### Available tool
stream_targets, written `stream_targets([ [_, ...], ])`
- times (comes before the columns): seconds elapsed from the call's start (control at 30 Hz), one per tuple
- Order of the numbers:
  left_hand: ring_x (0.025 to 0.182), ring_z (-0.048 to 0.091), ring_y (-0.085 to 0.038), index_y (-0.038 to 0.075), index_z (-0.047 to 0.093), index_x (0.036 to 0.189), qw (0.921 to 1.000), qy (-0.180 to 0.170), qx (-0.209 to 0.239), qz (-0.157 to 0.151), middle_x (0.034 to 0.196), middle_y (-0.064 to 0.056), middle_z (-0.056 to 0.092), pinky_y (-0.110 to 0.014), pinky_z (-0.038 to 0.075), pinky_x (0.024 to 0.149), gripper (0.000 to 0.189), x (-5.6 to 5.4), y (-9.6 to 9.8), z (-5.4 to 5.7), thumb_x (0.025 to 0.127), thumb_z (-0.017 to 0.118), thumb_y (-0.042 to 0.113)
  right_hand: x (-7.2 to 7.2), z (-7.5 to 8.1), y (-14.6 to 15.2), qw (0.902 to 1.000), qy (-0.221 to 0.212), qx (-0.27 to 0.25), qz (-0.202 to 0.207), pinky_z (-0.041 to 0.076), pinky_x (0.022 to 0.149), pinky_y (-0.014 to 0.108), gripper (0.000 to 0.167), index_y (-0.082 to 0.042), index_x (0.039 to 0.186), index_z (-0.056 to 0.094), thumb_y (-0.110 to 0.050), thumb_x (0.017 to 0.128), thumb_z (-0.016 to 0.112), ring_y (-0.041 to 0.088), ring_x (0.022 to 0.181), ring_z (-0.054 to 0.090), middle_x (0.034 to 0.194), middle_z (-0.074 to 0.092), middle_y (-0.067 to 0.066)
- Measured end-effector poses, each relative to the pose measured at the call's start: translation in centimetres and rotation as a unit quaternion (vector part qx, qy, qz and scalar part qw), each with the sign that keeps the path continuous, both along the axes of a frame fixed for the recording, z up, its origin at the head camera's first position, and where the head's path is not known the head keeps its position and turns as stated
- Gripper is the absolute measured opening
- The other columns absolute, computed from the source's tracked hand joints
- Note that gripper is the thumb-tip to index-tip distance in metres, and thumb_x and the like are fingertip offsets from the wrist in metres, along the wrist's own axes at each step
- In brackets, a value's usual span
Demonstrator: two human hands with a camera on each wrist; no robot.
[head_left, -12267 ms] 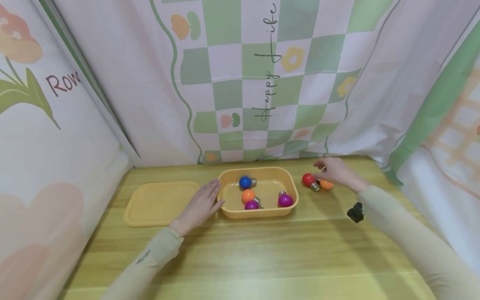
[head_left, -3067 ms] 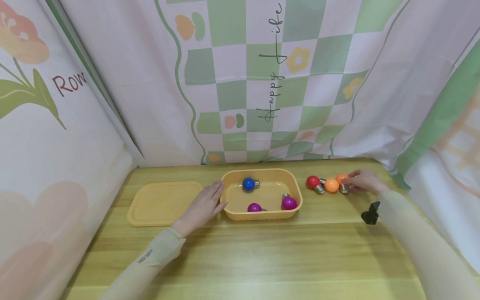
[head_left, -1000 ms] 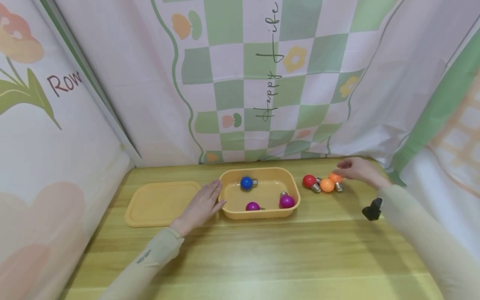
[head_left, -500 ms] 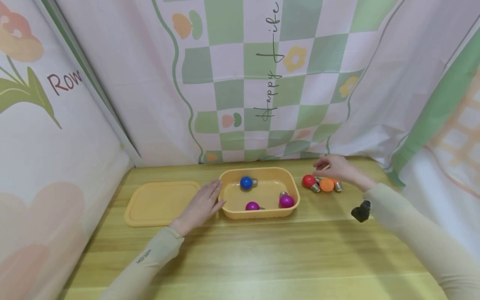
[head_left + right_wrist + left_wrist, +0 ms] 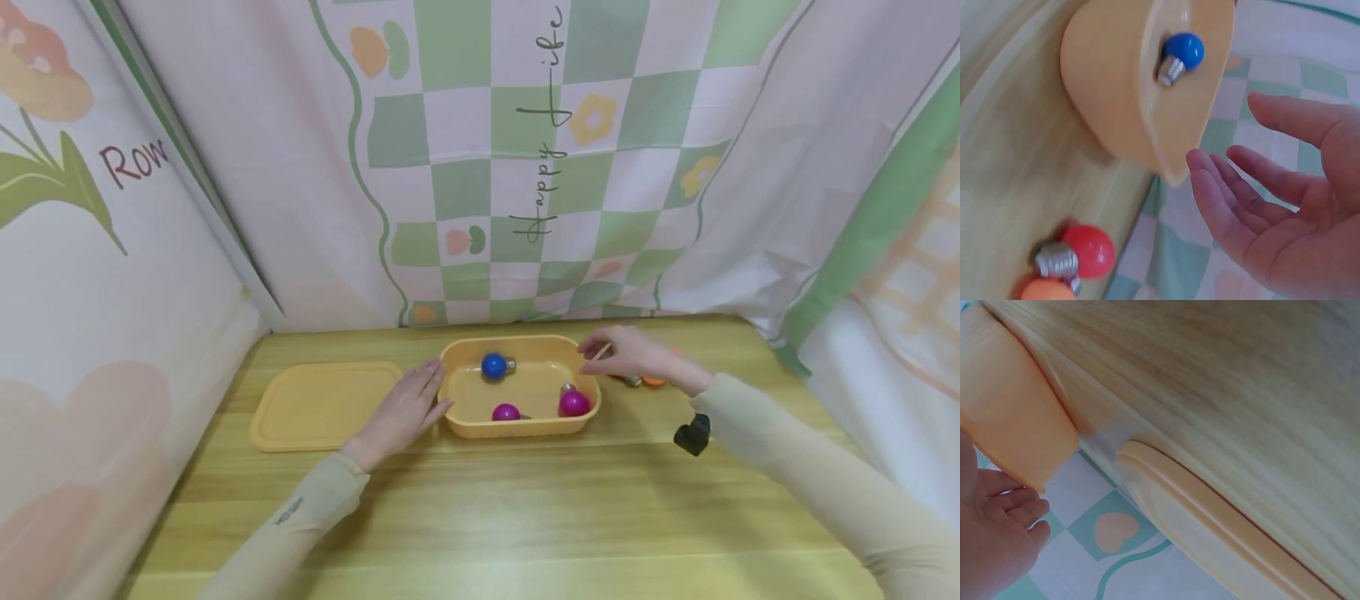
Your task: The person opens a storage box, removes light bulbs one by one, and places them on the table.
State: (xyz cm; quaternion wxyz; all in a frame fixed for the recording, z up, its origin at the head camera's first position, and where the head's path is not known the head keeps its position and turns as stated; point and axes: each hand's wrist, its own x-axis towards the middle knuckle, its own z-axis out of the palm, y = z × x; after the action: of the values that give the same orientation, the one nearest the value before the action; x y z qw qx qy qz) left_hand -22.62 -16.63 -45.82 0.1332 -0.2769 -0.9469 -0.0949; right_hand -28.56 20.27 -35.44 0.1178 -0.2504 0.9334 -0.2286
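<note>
My left hand (image 5: 401,408) rests with straight fingers against the left rim of a yellow plastic box (image 5: 517,429). Inside the box lie a blue light bulb (image 5: 493,367), a purple bulb (image 5: 574,404) at the right and another purple bulb (image 5: 506,412) by the front wall. Over the right rim hangs my right hand (image 5: 630,354), its fingers loosely bent with nothing between them, as the right wrist view confirms. Behind it on the table, a red bulb (image 5: 1090,251) and an orange bulb (image 5: 1049,290) lie close together, partly hidden in the head view.
A yellow lid (image 5: 322,408) lies flat on the wooden table (image 5: 480,517), left of the box and partly behind the left hand. Printed curtains (image 5: 525,192) hang along the table's back edge and both sides.
Since 12.3 s ago an orange bulb has left the box and joined the bulbs at the right. My right hand has let go there and moved left to the box. The left hand stays.
</note>
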Motion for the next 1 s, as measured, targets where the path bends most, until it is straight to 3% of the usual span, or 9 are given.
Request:
stream_targets([
  [0.17, 0.142, 0.043, -0.037, -0.009, 0.042, 0.145, 1.0, -0.007, 0.001, 0.001, 0.153, -0.025, 0.042, -0.05, 0.035, 0.121, 0.062, 0.0, 0.0, 0.0, 0.104, 0.049, 0.037, 0.4, -0.8, -1.7, 0.9991, -0.028, -0.02, 0.024, 0.059, 0.092, 0.043, 0.041, -0.001, 0.119, 0.066, -0.029, 0.089, 0.073, 0.032, 0.106, 0.069, 0.116, 0.07, 0.018],
  [0.43, 0.144, 0.041, -0.036, -0.008, 0.04, 0.146, 0.9998, -0.015, -0.008, 0.003, 0.154, -0.024, 0.04, -0.05, 0.034, 0.121, 0.063, -0.2, 0.0, 0.0, 0.104, 0.048, 0.038, 0.2, -2.7, -4.7, 0.994, -0.042, -0.051, 0.087, 0.061, 0.088, 0.038, 0.03, 0.006, 0.111, 0.067, -0.012, 0.086, 0.072, 0.031, 0.097, 0.072, 0.108, 0.071, 0.024],
  [0.6, 0.144, 0.041, -0.036, -0.009, 0.04, 0.146, 0.9998, -0.018, -0.009, 0.004, 0.155, -0.025, 0.039, -0.05, 0.033, 0.122, 0.063, -0.1, 0.0, 0.1, 0.104, 0.049, 0.037, 0.1, -3.5, -6.1, 0.9907, -0.053, -0.042, 0.118, 0.061, 0.087, 0.035, 0.031, 0.006, 0.112, 0.065, -0.011, 0.086, 0.071, 0.028, 0.095, 0.072, 0.108, 0.071, 0.024],
  [1.0, 0.144, 0.041, -0.038, -0.009, 0.039, 0.146, 0.9996, -0.028, -0.004, 0.005, 0.155, -0.025, 0.038, -0.051, 0.034, 0.121, 0.062, -0.1, 0.0, 0.2, 0.104, 0.048, 0.036, 0.1, -4.8, -8.4, 0.9883, -0.054, -0.006, 0.142, 0.06, 0.085, 0.029, 0.03, -0.001, 0.109, 0.068, -0.016, 0.085, 0.075, 0.021, 0.094, 0.072, 0.103, 0.074, 0.011],
])
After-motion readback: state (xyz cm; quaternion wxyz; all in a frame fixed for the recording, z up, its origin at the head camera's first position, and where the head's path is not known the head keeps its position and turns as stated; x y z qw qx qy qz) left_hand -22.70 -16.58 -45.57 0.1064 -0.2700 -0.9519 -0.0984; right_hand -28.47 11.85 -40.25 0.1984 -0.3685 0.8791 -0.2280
